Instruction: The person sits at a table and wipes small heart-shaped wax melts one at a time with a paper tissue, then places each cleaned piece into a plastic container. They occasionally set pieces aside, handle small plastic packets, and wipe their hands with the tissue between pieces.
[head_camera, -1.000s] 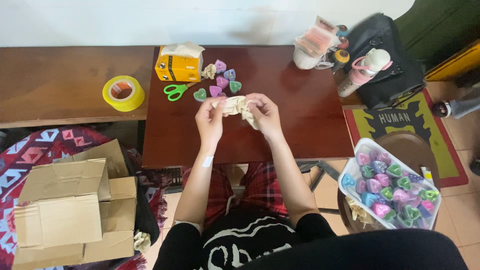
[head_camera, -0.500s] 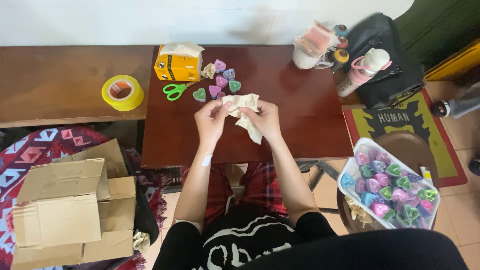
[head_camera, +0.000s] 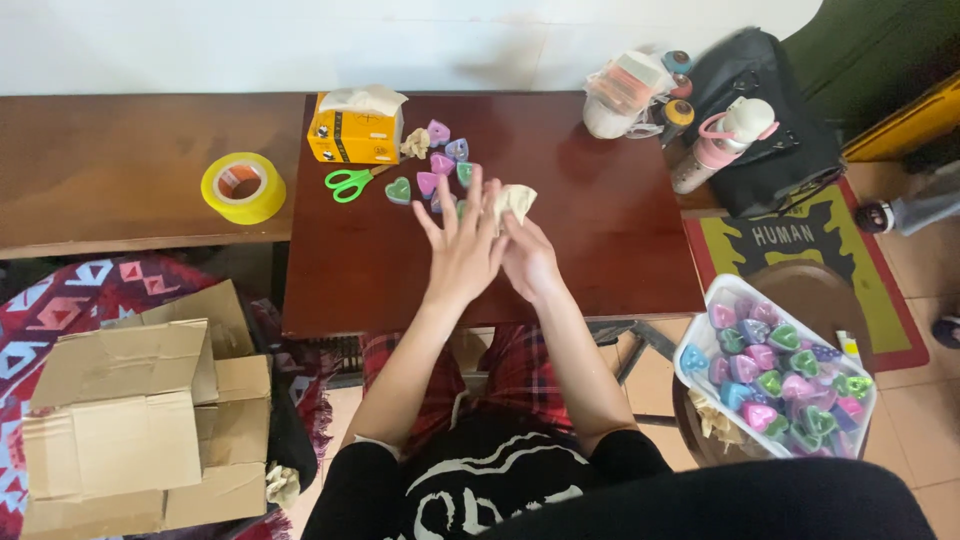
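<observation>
Fingers of the left hand (head_camera: 462, 240) are spread flat and straight, gripping nothing; they lie over the right hand (head_camera: 528, 262), palm against it, about the middle of the frame. The right hand's fingertips pinch a crumpled tissue (head_camera: 516, 200), which pokes out cream-white just above both hands. How much of it sits inside the hand I cannot tell.

That tissue looks feather-light, soft and limp, with no stiffness at all. It should crush to any shape and tear if tugged from two sides, so I judge a gentle pinch on the bunched part serves better than pulling at a loose corner. It is not slippery; dry paper clings to skin.

Just beyond the fingertips, a cluster of small heart-shaped cases (head_camera: 440, 175) in purple, green and blue lies on the dark table (head_camera: 600, 230). These look like hard, smooth plastic, light but rigid, best taken by their sides. Left of them lie green scissors (head_camera: 350, 183), and above those a yellow tissue box (head_camera: 355, 130) with a sheet sticking up.

Farther out, a tape roll (head_camera: 242, 187) sits at upper left and an open carton (head_camera: 130, 420) at lower left. A white tray (head_camera: 775, 380) full of more hearts is at lower right, and a pink bottle (head_camera: 720, 145) leans on a black bag (head_camera: 770, 110) at upper right.
</observation>
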